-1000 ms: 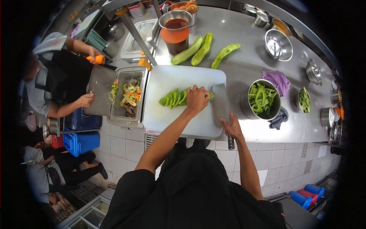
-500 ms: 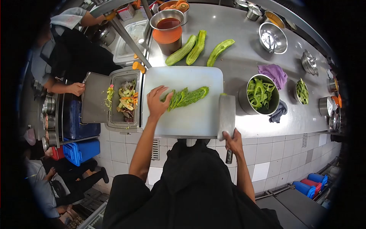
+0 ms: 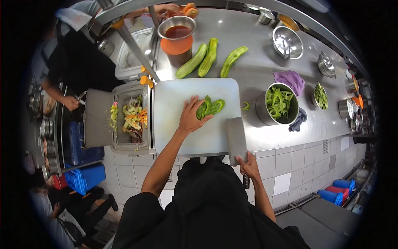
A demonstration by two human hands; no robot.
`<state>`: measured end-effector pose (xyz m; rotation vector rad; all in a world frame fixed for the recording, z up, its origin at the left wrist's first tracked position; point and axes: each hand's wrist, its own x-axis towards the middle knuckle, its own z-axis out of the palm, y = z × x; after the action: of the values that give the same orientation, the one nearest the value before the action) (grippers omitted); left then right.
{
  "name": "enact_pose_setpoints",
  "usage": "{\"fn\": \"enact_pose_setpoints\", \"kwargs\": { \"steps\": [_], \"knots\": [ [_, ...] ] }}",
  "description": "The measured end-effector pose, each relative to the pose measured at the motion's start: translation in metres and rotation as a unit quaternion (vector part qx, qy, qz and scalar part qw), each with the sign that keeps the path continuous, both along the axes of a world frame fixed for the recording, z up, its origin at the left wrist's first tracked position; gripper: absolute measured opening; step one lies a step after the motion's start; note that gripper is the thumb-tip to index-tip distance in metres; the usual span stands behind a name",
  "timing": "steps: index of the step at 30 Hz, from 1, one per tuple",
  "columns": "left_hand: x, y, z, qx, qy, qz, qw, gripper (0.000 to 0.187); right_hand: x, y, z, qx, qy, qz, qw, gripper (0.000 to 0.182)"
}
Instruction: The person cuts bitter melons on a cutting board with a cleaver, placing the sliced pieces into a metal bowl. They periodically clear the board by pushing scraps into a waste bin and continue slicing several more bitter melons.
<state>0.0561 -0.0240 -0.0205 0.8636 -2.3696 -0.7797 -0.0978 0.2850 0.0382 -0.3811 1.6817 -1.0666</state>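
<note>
My left hand point(image 3: 192, 114) lies over a bunch of sliced bitter melon point(image 3: 213, 107) on the white cutting board point(image 3: 174, 141). Its thumb and fingers are spread around the near side of the slices, which partly cover one another. In my right hand point(image 3: 248, 166) is a cleaver point(image 3: 236, 137), gripped by its dark handle. The broad blade lies over the board's front right corner. One curved green slice point(image 3: 246, 106) rests on the steel counter, right of the board.
Several long green gourds point(image 3: 208, 57) lie behind the board. A deep pot point(image 3: 269, 112) of cut slices stands to the right, beside a purple cloth point(image 3: 290, 81). At left is an open scrap bin point(image 3: 118, 141). Another person point(image 3: 78, 58) stands beyond it, an arm reaching toward carrots.
My left hand has slid right across the board, bunching the slices together. The cleaver has shifted slightly left and nearer to me. The other person's arm has reached toward the carrots.
</note>
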Motion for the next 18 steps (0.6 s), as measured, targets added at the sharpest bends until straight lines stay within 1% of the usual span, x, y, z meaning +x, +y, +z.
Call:
{"fn": "enact_pose_setpoints", "kwargs": {
  "steps": [1,2,3,4,5,6,7,8,9,10,11,12,13,14,15,16,17,18],
  "knots": [
    [-0.010,0.000,0.014,-0.061,-0.030,0.025,0.997,0.070,-0.005,0.010,-0.007,0.014,0.020,-0.006,1.000,0.036],
    [-0.028,-0.002,0.028,-0.125,-0.055,0.048,0.990,0.066,-0.007,0.011,0.001,0.009,0.026,-0.023,0.999,0.036],
    [-0.054,-0.003,0.040,-0.128,-0.048,0.032,0.990,0.066,-0.009,0.017,0.011,0.008,0.022,-0.021,0.999,0.036],
    [-0.085,-0.004,0.051,-0.073,-0.054,-0.013,0.996,0.063,-0.007,0.025,0.018,0.009,0.016,-0.020,1.000,0.037],
    [-0.109,-0.004,0.056,-0.021,-0.061,-0.058,0.996,0.060,-0.004,0.031,0.018,0.010,0.045,-0.024,0.999,0.034],
    [-0.129,-0.001,0.050,-0.030,-0.049,-0.081,0.995,0.060,-0.004,0.046,-0.011,-0.023,0.144,-0.001,0.989,0.033],
    [-0.155,0.005,0.027,-0.065,-0.097,-0.104,0.988,0.055,-0.007,0.050,-0.006,0.061,0.191,0.053,0.978,0.041],
    [-0.188,0.016,0.014,-0.106,-0.132,-0.135,0.976,0.050,0.000,0.059,-0.015,0.035,0.203,0.031,0.978,0.055],
    [-0.201,0.024,0.006,-0.116,-0.156,-0.169,0.966,0.042,0.010,0.054,-0.001,0.116,0.157,-0.025,0.980,0.067],
    [-0.215,0.031,0.008,-0.103,-0.267,-0.193,0.939,0.032,0.018,0.063,-0.021,0.107,0.199,-0.036,0.973,0.072],
    [-0.230,0.028,-0.023,-0.091,-0.271,-0.200,0.937,0.027,0.016,0.066,-0.052,0.103,0.218,-0.005,0.971,0.074],
    [-0.235,0.029,-0.032,-0.134,-0.250,-0.206,0.937,0.020,0.016,0.062,-0.036,0.014,0.208,-0.041,0.977,0.073],
    [-0.239,0.035,-0.012,-0.177,-0.285,-0.228,0.914,0.022,0.014,0.061,-0.038,0.028,0.210,-0.052,0.976,0.073],
    [-0.243,0.034,-0.022,-0.155,-0.276,-0.209,0.925,0.026,0.015,0.058,-0.041,0.044,0.198,-0.050,0.978,0.072],
    [-0.246,0.036,-0.017,-0.140,-0.252,-0.181,0.940,0.029,0.012,0.054,-0.023,0.040,0.209,-0.061,0.975,0.072],
    [-0.241,0.032,-0.007,-0.121,-0.231,-0.146,0.954,0.032,0.011,0.045,0.007,0.063,0.161,-0.058,0.983,0.073],
    [-0.233,0.023,0.001,-0.127,-0.227,-0.140,0.955,0.032,0.008,0.036,0.022,0.085,0.110,-0.050,0.989,0.074],
    [-0.220,0.012,0.007,-0.093,-0.158,-0.100,0.978,0.032,0.003,0.029,0.017,0.080,0.112,-0.045,0.989,0.074]
  ]
}}
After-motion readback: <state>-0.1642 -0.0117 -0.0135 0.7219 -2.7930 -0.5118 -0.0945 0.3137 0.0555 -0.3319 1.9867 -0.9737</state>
